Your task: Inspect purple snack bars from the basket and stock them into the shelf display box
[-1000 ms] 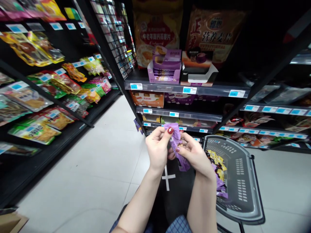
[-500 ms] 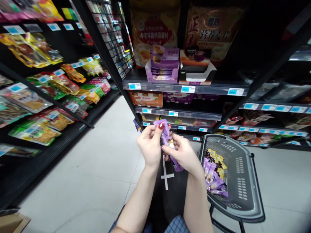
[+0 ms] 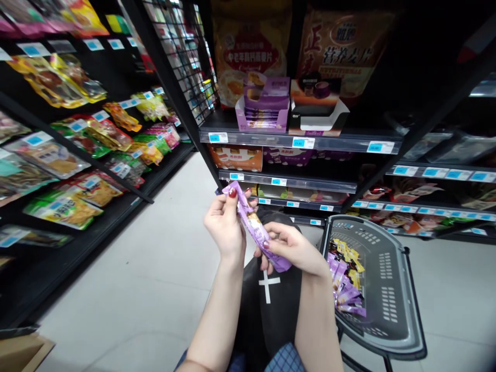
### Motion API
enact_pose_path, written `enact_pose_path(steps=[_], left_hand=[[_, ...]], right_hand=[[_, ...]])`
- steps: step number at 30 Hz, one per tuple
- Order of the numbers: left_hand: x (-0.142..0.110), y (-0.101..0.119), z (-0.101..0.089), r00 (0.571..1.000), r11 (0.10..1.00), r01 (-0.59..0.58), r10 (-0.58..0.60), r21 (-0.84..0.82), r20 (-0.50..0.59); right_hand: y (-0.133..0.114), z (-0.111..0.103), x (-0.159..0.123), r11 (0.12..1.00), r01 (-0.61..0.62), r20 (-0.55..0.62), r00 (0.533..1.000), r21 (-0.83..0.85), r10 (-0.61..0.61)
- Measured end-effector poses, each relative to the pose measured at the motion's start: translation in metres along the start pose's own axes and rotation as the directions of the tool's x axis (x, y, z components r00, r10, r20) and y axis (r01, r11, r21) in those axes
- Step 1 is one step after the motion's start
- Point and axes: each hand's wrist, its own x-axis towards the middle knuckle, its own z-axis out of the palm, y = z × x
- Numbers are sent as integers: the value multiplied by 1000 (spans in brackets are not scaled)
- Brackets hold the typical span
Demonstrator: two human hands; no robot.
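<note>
Both of my hands hold a long purple snack packet (image 3: 256, 226) in front of me. My left hand (image 3: 225, 226) pinches its upper end between thumb and fingers. My right hand (image 3: 292, 248) grips its lower end. The packet slants from upper left to lower right. A grey shopping basket (image 3: 382, 289) stands to my right with several purple and yellow packets (image 3: 344, 281) inside it. On the shelf ahead sits an open purple display box (image 3: 263, 106) of similar packets.
Black shelf racks stand ahead and on the left, with snack bags (image 3: 65, 204) and blue price tags (image 3: 302, 142). A white and black display box (image 3: 318, 116) sits beside the purple one. Pale tiled floor (image 3: 147, 268) runs down the aisle. A cardboard corner (image 3: 19, 354) shows bottom left.
My hands have spread apart and the packet now lies stretched out and slanted between them. My left hand has moved up and left.
</note>
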Motion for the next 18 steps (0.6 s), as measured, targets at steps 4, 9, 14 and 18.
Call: enact_pose_path(steps=[4,9,14,18], left_hand=[[3,-3,-4,999,997,-33,34,65,-9],[13,1,-12,975,987,52,-83,149,204],[18,12,-18,815,924,249,-362,291,452],[15,18,-18,784,912,286,-399,293,477]], right_hand=[[-3,4,-4,999,6,-42,999,-38,-7],[-3,2,-3,998,32,-115,993,-51,-38],[-3,-6,-6,998,56,-180,982,-42,-63],[-5,-12,-8,996,76,-229,970,-47,-85]])
